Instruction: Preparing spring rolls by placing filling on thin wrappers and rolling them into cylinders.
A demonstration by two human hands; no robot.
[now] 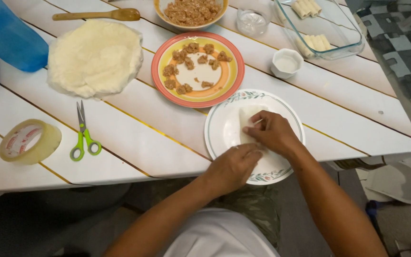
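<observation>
Both forearms enter from the bottom edge, bare, angled up toward frame centre. Left hand: palm down, fingers curled and pressed low, knuckles facing the camera. Right hand: slightly ahead of the left, wrist bent, fingers pinched together at the tips (thumb hidden beneath). The two hands sit just beside each other, nearly touching.

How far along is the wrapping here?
Done: finished rolls lie in the glass dish. In hand: left hand and right hand fold a wrapper on the white plate. Left: filling portions and a wrapper stack.
</observation>
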